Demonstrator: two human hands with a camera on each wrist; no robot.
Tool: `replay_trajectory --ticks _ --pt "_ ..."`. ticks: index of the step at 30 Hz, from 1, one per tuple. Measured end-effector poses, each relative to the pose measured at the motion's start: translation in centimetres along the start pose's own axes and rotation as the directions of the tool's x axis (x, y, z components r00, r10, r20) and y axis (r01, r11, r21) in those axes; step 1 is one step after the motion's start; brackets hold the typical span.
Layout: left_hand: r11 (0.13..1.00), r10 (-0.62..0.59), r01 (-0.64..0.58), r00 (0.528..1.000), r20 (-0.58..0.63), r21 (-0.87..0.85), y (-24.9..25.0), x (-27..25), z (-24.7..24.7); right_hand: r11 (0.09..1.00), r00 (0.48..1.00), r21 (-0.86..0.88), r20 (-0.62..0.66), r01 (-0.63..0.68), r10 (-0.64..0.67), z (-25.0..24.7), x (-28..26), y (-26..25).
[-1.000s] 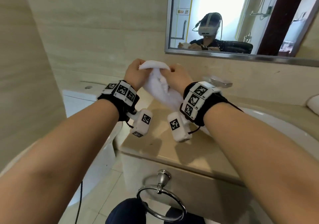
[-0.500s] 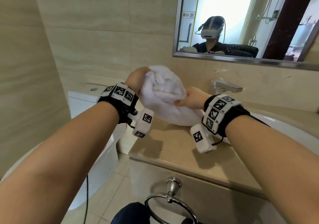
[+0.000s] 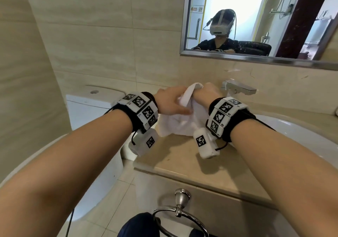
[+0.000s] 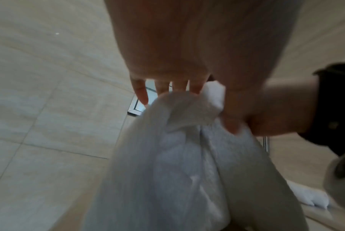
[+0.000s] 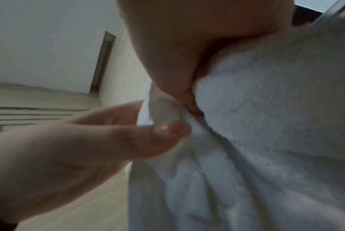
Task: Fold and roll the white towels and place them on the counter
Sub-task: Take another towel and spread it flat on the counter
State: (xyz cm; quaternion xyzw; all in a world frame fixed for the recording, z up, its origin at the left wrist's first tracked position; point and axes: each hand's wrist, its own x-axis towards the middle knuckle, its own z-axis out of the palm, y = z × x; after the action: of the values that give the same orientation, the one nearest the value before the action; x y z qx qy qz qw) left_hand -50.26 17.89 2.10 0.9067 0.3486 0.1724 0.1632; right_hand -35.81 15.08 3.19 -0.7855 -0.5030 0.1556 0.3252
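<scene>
A white towel (image 3: 182, 125) hangs bunched between both hands above the beige counter (image 3: 182, 160), and its lower folds reach the counter top. My left hand (image 3: 173, 106) holds the towel's upper left part, thumb laid across the cloth. In the right wrist view its thumb and a finger pinch a towel edge (image 5: 147, 118). My right hand (image 3: 205, 94) grips the top fold right beside it, knuckles up. The left wrist view shows the towel (image 4: 177, 164) drooping below my left hand's fingers (image 4: 161, 87), with my right hand's fingers curled into it.
A chrome faucet (image 3: 237, 89) stands just behind the hands and the white basin (image 3: 292, 129) lies to the right. The toilet tank (image 3: 87, 107) is on the left. A towel ring (image 3: 181, 216) hangs off the counter front. Another white cloth (image 4: 313, 200) lies on the counter.
Both hands have come down and closer together. The towel, raised and spread between them before, now hangs lower and bunched, with its bottom on the counter.
</scene>
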Motion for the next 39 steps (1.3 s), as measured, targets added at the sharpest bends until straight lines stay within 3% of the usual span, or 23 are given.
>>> replay_trajectory --ticks 4,7,10,12,14,17,20,22,25,28,31,33,36,38,39 --pt "0.994 -0.07 0.049 0.969 -0.235 -0.094 -0.4 0.9 -1.1 0.992 0.997 0.12 0.066 0.042 -0.05 -0.5 0.0 0.1" --pt "0.983 -0.116 0.075 0.963 -0.245 -0.17 -1.2 1.3 -2.0 0.981 0.988 0.164 0.101 0.099 -0.117 -0.9 0.0 -0.2" --pt "0.974 -0.109 0.044 0.952 -0.287 -0.224 -1.3 1.7 -2.5 0.951 0.972 0.213 0.027 0.224 -0.235 -0.7 -0.2 -1.1" --pt "0.959 -0.126 0.027 0.932 -0.339 -0.283 -1.0 1.4 -3.0 0.936 0.947 0.141 -0.069 0.321 -0.314 -0.5 -0.2 -1.6" --pt "0.93 -0.139 -0.018 0.907 -0.399 -0.367 -0.9 1.0 -3.7 0.937 0.934 -0.01 -0.074 0.35 -0.35 -0.7 -0.1 -1.6" --pt "0.848 -0.211 -0.097 0.841 -0.499 -0.522 -1.1 0.0 -5.2 0.929 0.954 -0.232 -0.004 0.29 -0.299 -1.1 0.4 -0.6" --pt "0.79 -0.277 -0.126 0.799 -0.534 -0.6 -1.8 -1.0 -6.6 0.947 0.977 -0.249 -0.021 0.202 -0.214 -1.5 1.0 0.4" --pt "0.787 -0.299 -0.077 0.82 -0.488 -0.612 -2.3 -1.6 -6.9 0.975 0.986 -0.169 -0.05 0.146 -0.156 -1.6 1.7 0.9" --pt "0.769 -0.318 0.037 0.888 -0.333 -0.638 -2.8 -2.8 -6.7 0.997 0.988 -0.014 -0.133 0.074 -0.075 -2.4 2.8 1.5" --pt "0.858 -0.316 0.16 0.913 -0.257 -0.487 -3.9 -3.3 -6.7 0.999 0.97 -0.031 -0.237 0.04 -0.046 -3.7 3.7 2.5" --pt "0.945 -0.327 0.323 0.934 -0.141 -0.054 -4.4 -2.7 -6.1 0.999 0.944 -0.048 -0.33 0.016 -0.032 -3.9 4.1 3.1" --pt "0.91 -0.365 0.379 0.925 -0.106 0.169 -4.5 -1.9 -5.5 0.999 0.934 -0.033 -0.356 -0.002 -0.01 -3.7 4.0 3.0" --pt "0.785 -0.417 0.426 0.9 -0.125 0.449 -5.2 -0.9 -4.7 0.997 0.932 0.073 -0.362 -0.002 0.029 -3.6 4.0 2.9" --pt "0.728 -0.453 0.488 0.87 -0.198 0.481 -5.6 -0.5 -4.6 0.967 0.947 0.253 -0.319 0.039 0.046 -3.6 4.3 2.8" --pt "0.747 -0.474 0.528 0.849 -0.233 0.404 -5.8 -0.3 -4.6 0.94 0.958 0.336 -0.285 0.059 0.042 -3.8 4.4 2.5"
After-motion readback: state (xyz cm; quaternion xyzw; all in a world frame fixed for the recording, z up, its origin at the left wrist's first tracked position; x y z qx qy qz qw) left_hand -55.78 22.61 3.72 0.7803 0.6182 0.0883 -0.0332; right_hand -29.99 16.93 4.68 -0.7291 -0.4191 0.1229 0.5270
